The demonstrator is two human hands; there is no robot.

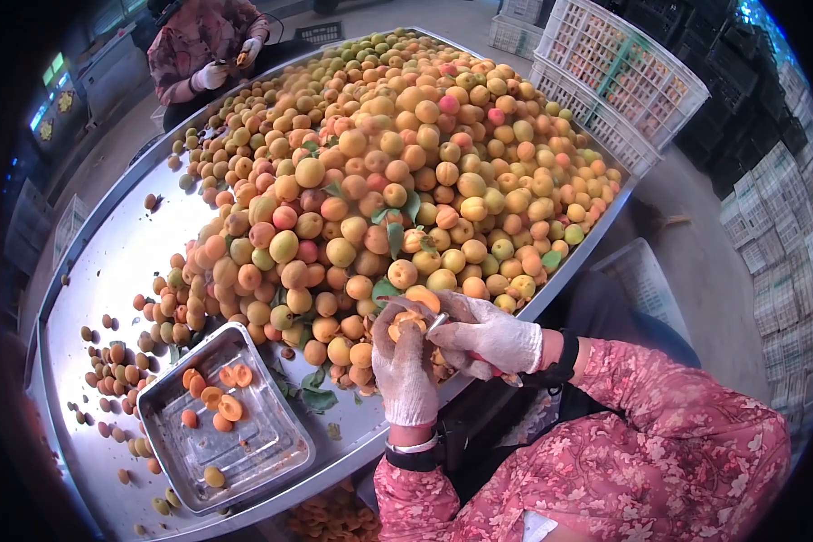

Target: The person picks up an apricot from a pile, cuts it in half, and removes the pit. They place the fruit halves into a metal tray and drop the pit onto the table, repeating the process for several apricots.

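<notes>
My left hand (pixel 405 370), in a stained white glove, is closed around a cut apricot (pixel 408 323) with its orange flesh showing. Close beside it, my gloved right hand (pixel 490 336) grips a small red-handled metal tool (pixel 439 322), its tip right at the fruit; the palm hides most of the tool. Both hands are over the near edge of the metal table (pixel 108 262), in front of a big heap of whole apricots (pixel 361 208). To their left, a metal tray (pixel 271 432) holds several apricot halves (pixel 229 408) and a small whole fruit.
Green leaves (pixel 316 396) and loose small fruits lie around the tray. Across the table, a person (pixel 203 54) in white gloves handles a fruit. White plastic crates (pixel 619 68) stand beyond the table's right edge, with more crates (pixel 772 235) stacked farther right. Cut fruit (pixel 334 517) shows below the near edge.
</notes>
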